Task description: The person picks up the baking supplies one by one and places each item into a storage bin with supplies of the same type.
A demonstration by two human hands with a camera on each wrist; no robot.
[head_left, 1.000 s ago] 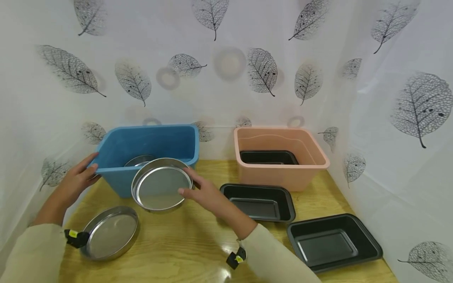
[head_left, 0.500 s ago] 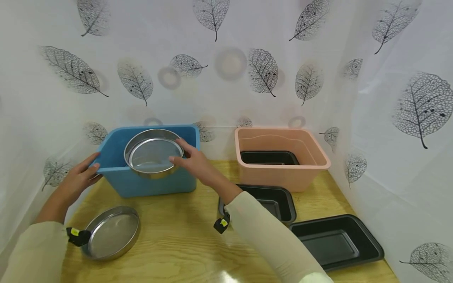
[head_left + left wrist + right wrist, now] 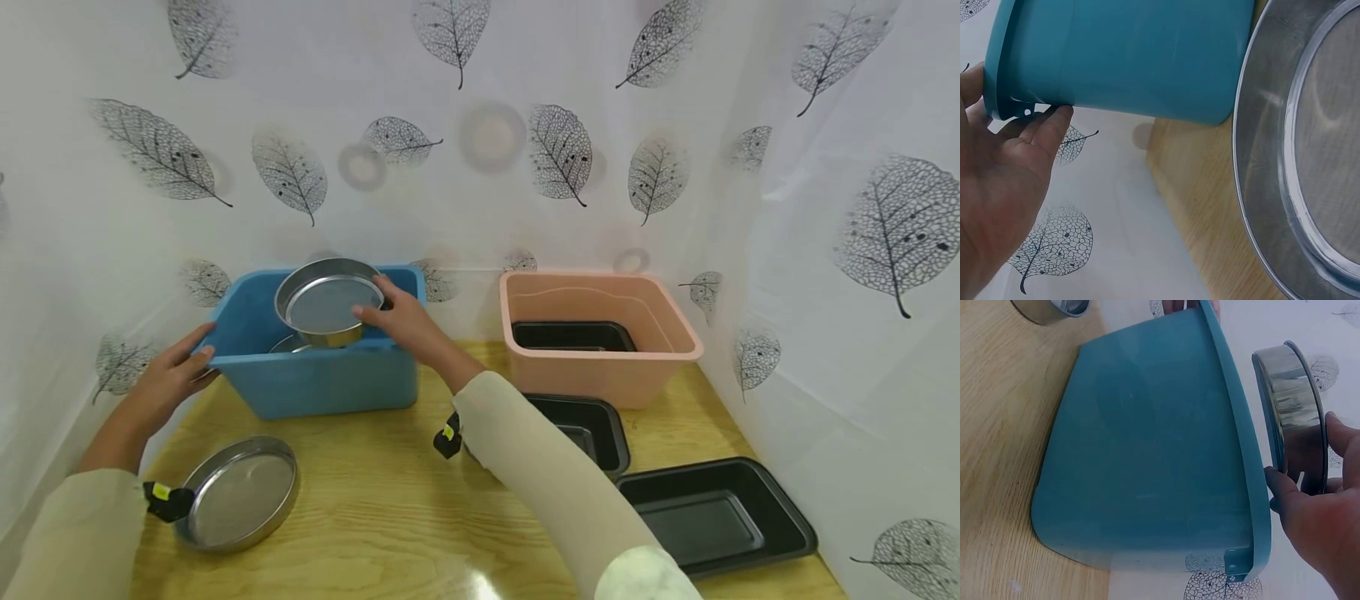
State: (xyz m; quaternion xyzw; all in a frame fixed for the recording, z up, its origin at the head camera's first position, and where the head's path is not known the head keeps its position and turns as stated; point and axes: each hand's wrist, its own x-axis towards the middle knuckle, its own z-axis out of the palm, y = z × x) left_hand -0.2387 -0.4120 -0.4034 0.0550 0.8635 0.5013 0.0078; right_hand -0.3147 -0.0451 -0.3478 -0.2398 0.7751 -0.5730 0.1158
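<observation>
My right hand (image 3: 408, 321) pinches the side of a round metal sieve (image 3: 326, 307) and holds it over the blue plastic bin (image 3: 322, 390). In the right wrist view this sieve (image 3: 1294, 406) stands just above the rim, with fingers on both sides of its wall. My left hand (image 3: 168, 375) grips the bin's left rim; the left wrist view shows the fingers (image 3: 1047, 131) hooked under the lip. Inside the bin, the edge of another round metal piece (image 3: 287, 344) shows, mostly hidden. A second sieve (image 3: 242, 500) lies on the table beside my left forearm.
To the right stands a pink bin (image 3: 600, 383) with a black loaf pan (image 3: 573, 335) inside. In front of it are two more black loaf pans, the nearer-bin pan (image 3: 600, 429) partly behind my right sleeve and the other pan (image 3: 705, 521) near the table's right edge.
My right hand has lifted the sieve from in front of the blue bin up and back over its opening. My left hand keeps its grip on the rim.
</observation>
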